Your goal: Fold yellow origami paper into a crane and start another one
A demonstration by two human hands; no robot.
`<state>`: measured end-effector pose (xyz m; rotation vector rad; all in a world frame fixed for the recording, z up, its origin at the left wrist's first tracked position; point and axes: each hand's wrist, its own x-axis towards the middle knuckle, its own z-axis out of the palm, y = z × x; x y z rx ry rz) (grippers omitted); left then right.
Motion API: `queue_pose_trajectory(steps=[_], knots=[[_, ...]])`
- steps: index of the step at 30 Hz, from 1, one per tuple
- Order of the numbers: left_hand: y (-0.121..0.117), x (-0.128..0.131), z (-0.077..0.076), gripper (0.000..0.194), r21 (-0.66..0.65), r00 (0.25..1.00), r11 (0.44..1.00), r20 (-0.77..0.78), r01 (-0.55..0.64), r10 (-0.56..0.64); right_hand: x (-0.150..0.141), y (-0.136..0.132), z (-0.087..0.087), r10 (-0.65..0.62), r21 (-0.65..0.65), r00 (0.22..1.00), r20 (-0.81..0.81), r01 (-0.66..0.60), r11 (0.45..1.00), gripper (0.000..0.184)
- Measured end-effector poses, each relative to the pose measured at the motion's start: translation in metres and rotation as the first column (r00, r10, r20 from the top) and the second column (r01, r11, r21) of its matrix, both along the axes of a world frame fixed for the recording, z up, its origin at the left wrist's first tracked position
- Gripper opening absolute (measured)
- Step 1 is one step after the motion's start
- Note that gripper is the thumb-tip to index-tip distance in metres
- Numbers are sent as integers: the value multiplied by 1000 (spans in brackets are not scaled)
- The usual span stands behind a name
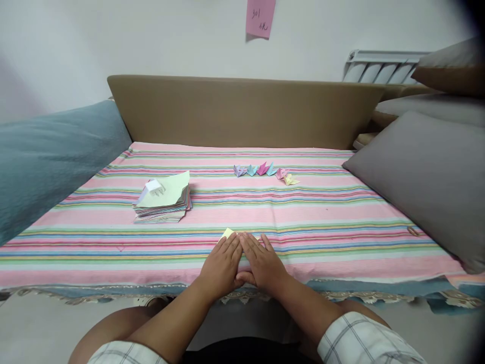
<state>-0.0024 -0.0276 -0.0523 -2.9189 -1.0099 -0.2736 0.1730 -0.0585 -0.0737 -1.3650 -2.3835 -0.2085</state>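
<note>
A pale yellow sheet of paper (228, 233) lies on the striped cloth near its front edge, mostly covered by my hands. My left hand (223, 263) presses flat on it, fingers stretched forward. Beside it my right hand (263, 260) also lies flat with its fingers out, and the fingertips of both hands meet over the paper. How the paper is folded underneath is hidden. Beyond my hands sits a row of several small folded paper cranes (262, 169) in purple, blue, pink and yellow.
A stack of coloured paper (161, 210) stands to the left, with a white plug adapter (153, 187) on top. Grey cushions (413, 172) lie at right and a blue cushion (60, 151) at left. A brown backrest (242, 111) runs along the back. A small brown object (413, 231) lies at right.
</note>
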Motion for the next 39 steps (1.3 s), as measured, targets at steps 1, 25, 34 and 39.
queue_pose_trajectory(steps=[1,25,34,39], knots=[[0,0,0,80,4,1000,1000,6,-6,6,0,0,0,0,5,1000,-4,0,1000,75],[-1,-4,-3,81,29,991,999,132,-37,33,14,-2,-2,36,1,999,30,-36,999,68],[0,-5,-6,78,95,999,995,52,-9,4,34,-6,1,-101,-14,993,55,102,995,61],[0,-3,-4,76,94,1000,995,16,-24,23,45,-2,5,-293,65,955,-50,295,953,62]])
